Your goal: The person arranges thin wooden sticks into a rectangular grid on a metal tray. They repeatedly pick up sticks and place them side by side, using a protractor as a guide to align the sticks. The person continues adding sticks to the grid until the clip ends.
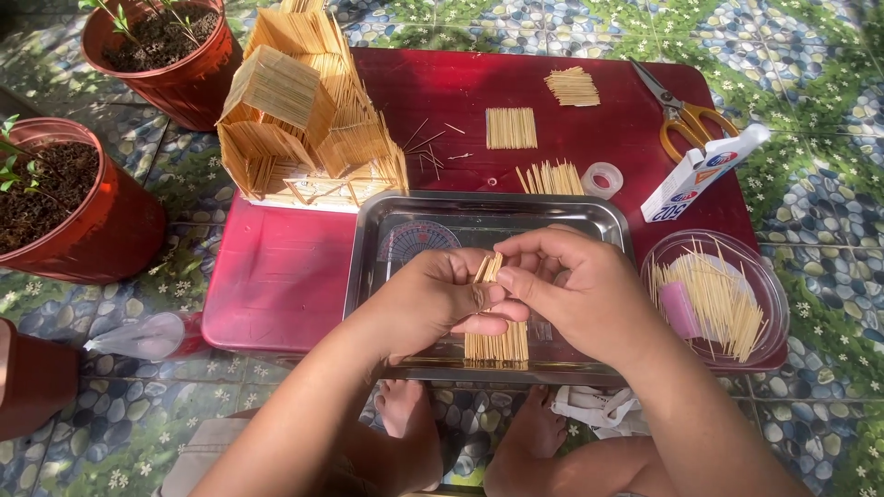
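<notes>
My left hand (431,296) and my right hand (573,290) meet over a steel tray (387,221) and together pinch a small bundle of toothpicks (488,269). A flat panel of glued toothpicks (497,345) lies in the tray just below the hands. A protractor (416,241) shows in the tray's left part, partly hidden by my left hand. A toothpick house model (308,120) stands on the red table (276,276) behind the tray.
Toothpick panels (511,128), a tape roll (603,179), a glue box (702,173) and scissors (683,115) lie behind the tray. A clear bowl of loose toothpicks (714,296) sits right. Red plant pots (87,216) stand left. My bare feet rest below the table.
</notes>
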